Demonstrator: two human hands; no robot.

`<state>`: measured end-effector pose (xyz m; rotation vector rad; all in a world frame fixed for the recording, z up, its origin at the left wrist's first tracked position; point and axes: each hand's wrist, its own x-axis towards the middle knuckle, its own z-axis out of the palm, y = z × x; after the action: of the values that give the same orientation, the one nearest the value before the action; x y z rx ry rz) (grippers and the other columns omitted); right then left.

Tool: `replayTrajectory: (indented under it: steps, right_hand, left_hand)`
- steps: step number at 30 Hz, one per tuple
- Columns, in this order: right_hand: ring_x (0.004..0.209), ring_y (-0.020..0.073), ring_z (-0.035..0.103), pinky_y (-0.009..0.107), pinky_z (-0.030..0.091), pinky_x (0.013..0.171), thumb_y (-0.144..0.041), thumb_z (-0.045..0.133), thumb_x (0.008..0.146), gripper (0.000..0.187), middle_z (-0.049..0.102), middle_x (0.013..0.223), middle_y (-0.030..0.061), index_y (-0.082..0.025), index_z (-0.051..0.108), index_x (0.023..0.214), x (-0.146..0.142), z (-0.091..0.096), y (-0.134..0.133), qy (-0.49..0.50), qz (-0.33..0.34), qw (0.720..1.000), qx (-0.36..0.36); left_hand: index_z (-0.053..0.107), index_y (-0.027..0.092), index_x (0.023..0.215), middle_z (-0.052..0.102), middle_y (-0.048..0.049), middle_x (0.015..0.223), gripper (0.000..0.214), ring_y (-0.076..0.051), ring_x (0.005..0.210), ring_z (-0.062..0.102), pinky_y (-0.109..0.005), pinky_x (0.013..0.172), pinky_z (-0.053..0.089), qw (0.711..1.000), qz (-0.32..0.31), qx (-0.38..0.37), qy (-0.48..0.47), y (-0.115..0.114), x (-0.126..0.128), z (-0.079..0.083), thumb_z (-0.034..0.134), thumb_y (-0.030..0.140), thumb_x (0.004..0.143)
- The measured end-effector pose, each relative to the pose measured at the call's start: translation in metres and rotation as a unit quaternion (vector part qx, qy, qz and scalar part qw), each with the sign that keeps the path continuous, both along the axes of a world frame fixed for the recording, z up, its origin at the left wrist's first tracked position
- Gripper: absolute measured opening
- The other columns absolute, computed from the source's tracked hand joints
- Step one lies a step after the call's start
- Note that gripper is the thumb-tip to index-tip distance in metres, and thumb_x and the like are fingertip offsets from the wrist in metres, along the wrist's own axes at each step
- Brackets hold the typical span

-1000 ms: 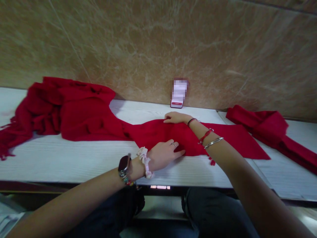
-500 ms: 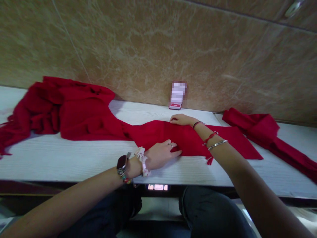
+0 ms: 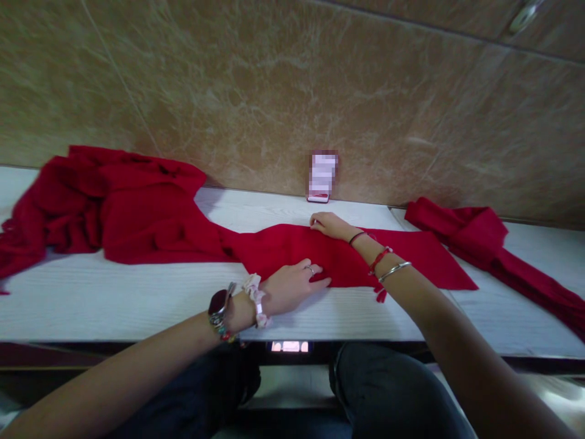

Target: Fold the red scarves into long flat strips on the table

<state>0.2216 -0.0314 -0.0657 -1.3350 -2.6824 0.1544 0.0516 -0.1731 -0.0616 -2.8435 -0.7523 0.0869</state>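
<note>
A long red scarf (image 3: 292, 244) stretches across the white tabletop (image 3: 155, 305), narrowed and creased left of the hands and flat beneath them. My left hand (image 3: 292, 285) lies on its near part, palm down with fingers spread. Over the far edge of the same stretch rests my right hand (image 3: 333, 225), its fingers slightly bent on the fabric. Rumpled red cloth (image 3: 150, 213) is bunched at the left, joined to the flat stretch, with fringe at the far left. To the right, the flat part ends in a slanted point.
Against the marbled wall (image 3: 256, 91) leans a phone (image 3: 322, 175) with its screen blurred out. A separate folded red cloth (image 3: 475, 235) lies at the right. Below the table's front edge are my knees (image 3: 388, 384) and a small lit display (image 3: 289, 346).
The view has shifted slightly, moving the scene a little to the left. Both hands keep nearly the same places on the scarf, and the cloth looks unchanged.
</note>
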Motion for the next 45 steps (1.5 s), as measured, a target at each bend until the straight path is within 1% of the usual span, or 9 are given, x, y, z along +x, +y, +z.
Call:
replayTrajectory:
  steps: [4,7,11,18,24,27,30,36,45]
  right_hand:
    - [0.103,0.0206,0.05,0.034,0.038,0.09,-0.019,0.041,0.087,0.031,0.057,0.108,0.0147,-0.008,0.05,0.115,0.009,-0.006,-0.016,0.057,-0.028,0.994,0.085]
    - [0.112,0.0222,0.045,0.038,0.037,0.095,-0.026,0.04,0.088,0.04,0.052,0.119,0.0161,-0.009,0.043,0.124,0.021,-0.008,-0.043,0.09,-0.025,0.988,0.127]
    - [0.126,0.0248,0.033,0.048,0.034,0.097,-0.038,0.032,0.09,0.049,0.039,0.135,0.0147,-0.016,0.034,0.133,0.035,-0.016,-0.088,0.029,-0.004,0.996,0.088]
    - [0.13,0.0248,0.025,0.051,0.026,0.102,-0.038,0.03,0.091,0.048,0.032,0.141,0.0135,-0.016,0.035,0.134,0.035,-0.023,-0.111,-0.013,-0.014,0.998,0.065]
    - [0.124,0.023,0.037,0.045,0.033,0.101,-0.03,0.045,0.086,0.042,0.046,0.13,0.0144,-0.014,0.048,0.125,0.048,-0.004,-0.133,0.05,0.009,0.994,0.101]
    - [0.113,0.0206,0.049,0.038,0.042,0.095,-0.025,0.047,0.086,0.032,0.056,0.12,0.0118,-0.015,0.057,0.114,0.057,0.001,-0.156,0.036,0.045,0.994,0.089]
    - [0.101,0.0186,0.057,0.034,0.049,0.087,-0.022,0.048,0.085,0.026,0.062,0.109,0.01,-0.015,0.062,0.106,0.059,-0.001,-0.168,0.026,0.072,0.991,0.106]
    - [0.092,0.019,0.06,0.034,0.051,0.079,-0.012,0.042,0.086,0.026,0.065,0.1,0.0119,-0.012,0.061,0.104,0.057,-0.006,-0.166,0.007,0.115,0.981,0.155]
    - [0.071,0.0154,0.056,0.027,0.045,0.063,-0.016,0.039,0.089,0.028,0.062,0.076,0.0082,-0.014,0.065,0.081,0.053,-0.01,-0.166,0.008,0.07,0.979,0.189]
  left_hand:
    - [0.043,0.03,0.127,0.046,-0.0062,0.127,0.042,-0.022,0.106,0.046,-0.033,0.08,0.045,0.999,0.026,-0.017,-0.008,-0.001,-0.002,0.001,0.039,0.015,0.088]
    - [0.041,0.034,0.128,0.035,-0.0053,0.138,0.038,-0.026,0.117,0.039,-0.044,0.09,0.037,0.997,0.052,-0.031,-0.044,0.004,-0.008,-0.001,0.038,0.031,0.09]
    - [0.034,0.033,0.133,0.019,-0.0094,0.145,0.052,-0.033,0.131,0.016,-0.055,0.098,0.022,0.988,0.114,-0.088,-0.063,0.011,-0.018,-0.007,0.03,0.055,0.087]
    - [0.027,0.036,0.135,0.017,-0.011,0.146,0.053,-0.038,0.131,0.012,-0.062,0.094,0.02,0.98,0.138,-0.142,-0.035,0.014,-0.022,-0.007,0.033,0.055,0.086]
    - [0.04,0.029,0.13,0.026,-0.0112,0.143,0.049,-0.034,0.131,0.017,-0.057,0.098,0.019,0.992,0.095,-0.068,-0.046,0.014,-0.021,-0.004,0.031,0.053,0.088]
    - [0.048,0.024,0.124,0.035,-0.0092,0.138,0.043,-0.024,0.128,0.028,-0.043,0.102,0.024,0.998,0.014,-0.029,-0.057,0.014,-0.018,-0.004,0.033,0.046,0.09]
    - [0.052,0.022,0.118,0.05,-0.0079,0.124,0.035,-0.018,0.111,0.048,-0.031,0.091,0.039,0.998,-0.029,-0.016,-0.056,0.013,-0.013,-0.004,0.036,0.037,0.091]
    - [0.055,0.019,0.11,0.06,-0.005,0.099,0.026,-0.016,0.086,0.056,-0.023,0.06,0.044,0.999,-0.025,0.035,-0.006,0.011,-0.004,0.002,0.042,0.014,0.087]
    - [0.058,0.018,0.094,0.058,-0.0046,0.088,0.018,-0.015,0.079,0.053,-0.024,0.057,0.039,0.996,-0.016,0.083,-0.015,0.008,0.006,0.001,0.042,0.015,0.088]
